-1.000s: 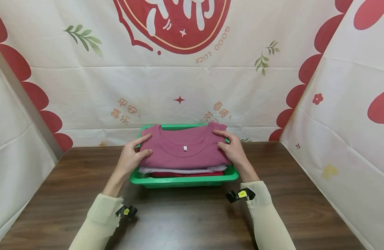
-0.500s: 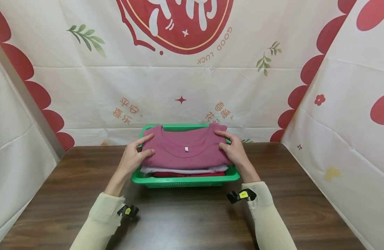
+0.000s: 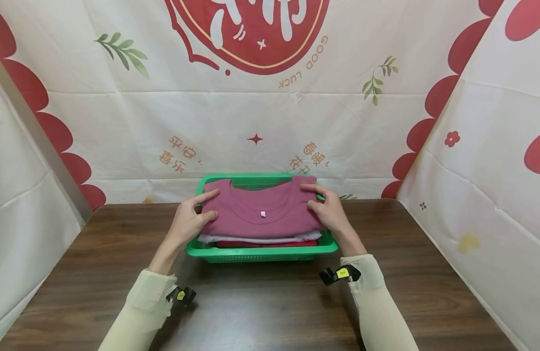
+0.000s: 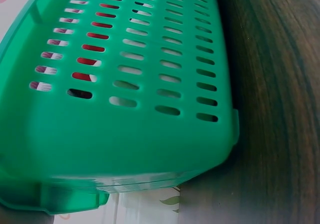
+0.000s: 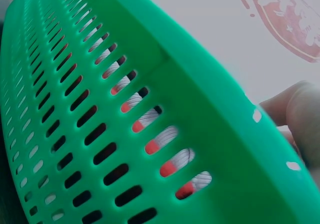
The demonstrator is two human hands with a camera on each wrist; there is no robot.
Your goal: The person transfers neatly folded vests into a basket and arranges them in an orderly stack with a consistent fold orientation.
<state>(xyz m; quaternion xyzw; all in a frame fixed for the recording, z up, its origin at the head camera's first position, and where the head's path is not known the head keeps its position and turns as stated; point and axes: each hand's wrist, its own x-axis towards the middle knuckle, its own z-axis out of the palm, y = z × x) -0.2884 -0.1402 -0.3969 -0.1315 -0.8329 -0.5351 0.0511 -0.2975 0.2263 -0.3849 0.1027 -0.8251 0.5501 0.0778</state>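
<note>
A folded mauve shirt (image 3: 261, 207), collar and small white tag up, tops the clothes in a green plastic basket (image 3: 261, 252). Below its front edge show a pale lilac cloth (image 3: 261, 240) and a red one (image 3: 270, 244). My left hand (image 3: 186, 222) rests its straight index finger and thumb on the shirt's left side. On the opposite side my right hand (image 3: 331, 212) touches the shirt likewise. The other fingers are mostly hidden in the head view. The left wrist view shows the basket's slotted wall (image 4: 125, 134); part of my right hand (image 5: 305, 119) appears beyond the rim.
The basket stands near the back of a brown wooden table (image 3: 261, 307). A white printed cloth (image 3: 208, 122) hangs right behind it, and similar cloth hangs at both sides. Each sleeved wrist carries a small black camera (image 3: 340, 274).
The shirt's collar has sunk lower and slid slightly toward me, uncovering more of the basket's back wall. Both hands have stayed almost in place. The view has shifted a little.
</note>
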